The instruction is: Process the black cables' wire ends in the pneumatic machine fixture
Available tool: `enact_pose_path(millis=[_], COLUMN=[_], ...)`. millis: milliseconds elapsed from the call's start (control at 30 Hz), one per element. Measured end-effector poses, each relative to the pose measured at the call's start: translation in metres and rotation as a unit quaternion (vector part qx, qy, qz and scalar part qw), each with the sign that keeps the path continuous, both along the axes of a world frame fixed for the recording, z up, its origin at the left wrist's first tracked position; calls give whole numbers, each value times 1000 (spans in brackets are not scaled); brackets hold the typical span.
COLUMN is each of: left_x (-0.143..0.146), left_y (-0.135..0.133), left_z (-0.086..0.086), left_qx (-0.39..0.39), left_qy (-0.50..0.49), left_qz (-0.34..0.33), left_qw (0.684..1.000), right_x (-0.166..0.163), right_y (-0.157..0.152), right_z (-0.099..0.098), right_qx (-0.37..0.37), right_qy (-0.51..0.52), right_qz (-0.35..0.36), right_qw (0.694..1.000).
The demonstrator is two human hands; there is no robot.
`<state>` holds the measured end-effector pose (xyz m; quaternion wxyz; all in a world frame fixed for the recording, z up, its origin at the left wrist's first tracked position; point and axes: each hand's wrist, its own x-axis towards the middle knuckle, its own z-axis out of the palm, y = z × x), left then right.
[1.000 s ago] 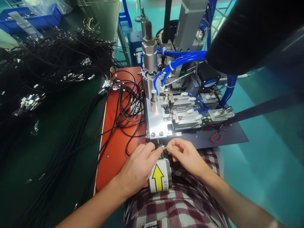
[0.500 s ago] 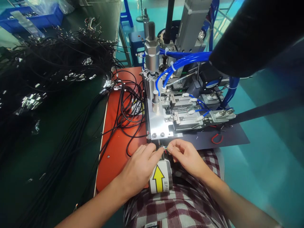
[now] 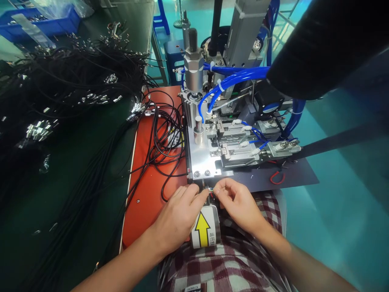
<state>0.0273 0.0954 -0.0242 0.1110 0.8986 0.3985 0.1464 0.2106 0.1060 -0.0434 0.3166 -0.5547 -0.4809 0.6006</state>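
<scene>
My left hand (image 3: 179,213) is closed at the front edge of the metal machine (image 3: 199,162), its thumb and forefinger pinched at the end of a cable whose body the hand hides. Thin coloured wires (image 3: 210,190), one of them red, show in the small gap between my two hands. My right hand (image 3: 235,200) pinches the tips of these wires from the other side. Just below the fingers is a white label with a yellow arrow (image 3: 203,229). A loop of black cable (image 3: 164,190) runs over the orange board towards my left hand.
Coiled black cables (image 3: 158,142) lie on the orange board (image 3: 142,219). To the left, a dark table holds a heap of black cables (image 3: 75,69) with shiny ends, and a blue bin (image 3: 60,26). Blue air hoses (image 3: 243,75) cross the machine. A red wire (image 3: 278,178) lies right.
Both hands keep almost the same place and pinch. The whole view has shifted very slightly; nothing has visibly been let go or taken up.
</scene>
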Motion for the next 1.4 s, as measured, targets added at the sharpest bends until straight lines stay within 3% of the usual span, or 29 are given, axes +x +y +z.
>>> enact_pose_path(millis=[167, 600, 833, 1100, 1400], left_x=[1, 1, 0, 0, 0], left_y=[0, -1, 1, 0, 1], left_z=[2, 0, 0, 1, 1], left_qx=[7, 1, 8, 9, 10], left_qy=[-3, -11, -19, -23, -23], left_qz=[1, -1, -7, -10, -14], left_qw=[1000, 1000, 1000, 1000, 1000], right_x=[1, 0, 3, -2, -15], right_y=[2, -1, 0, -3, -15], right_z=[-1, -5, -7, -5, -24], right_qx=[-67, -22, -42, 11, 100], right_qy=[72, 23, 50, 16, 59], right_qz=[20, 3, 11, -38, -104], right_qw=[995, 999, 998, 999, 988])
